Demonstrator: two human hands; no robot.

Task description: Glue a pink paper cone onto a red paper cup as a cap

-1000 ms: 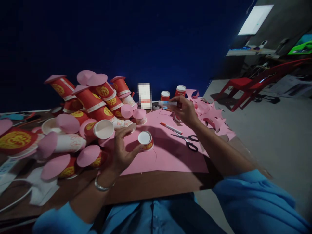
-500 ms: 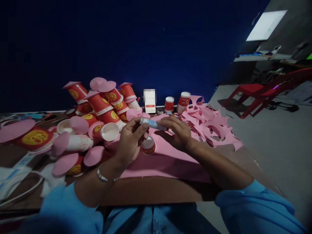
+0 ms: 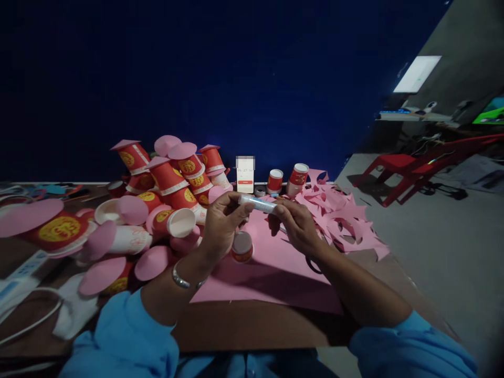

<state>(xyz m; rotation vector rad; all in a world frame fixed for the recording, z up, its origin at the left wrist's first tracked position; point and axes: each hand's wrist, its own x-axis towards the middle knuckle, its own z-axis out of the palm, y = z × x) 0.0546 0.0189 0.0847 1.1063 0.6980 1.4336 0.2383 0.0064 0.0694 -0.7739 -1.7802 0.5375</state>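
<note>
A slim white tube with a blue label lies level between my two hands above the pink paper sheet. My left hand grips its left end between thumb and fingers, and a silver bracelet circles that wrist. At the other end, the fingers of my right hand are closed on the tube. Below the tube a red paper cup stands with its pale round end upward on the sheet. A dark loop like a scissors handle shows partly beneath my right forearm.
Red and white cups with pink cone tops are piled at left. Pink paper scraps heap at right. A phone and two more cups stand by the blue wall. A white cable lies at lower left.
My right fingers, earlier stretched over the tube's right end, are now curled round it. The view has tilted upward slightly. A dark loop has come into sight under my right forearm.
</note>
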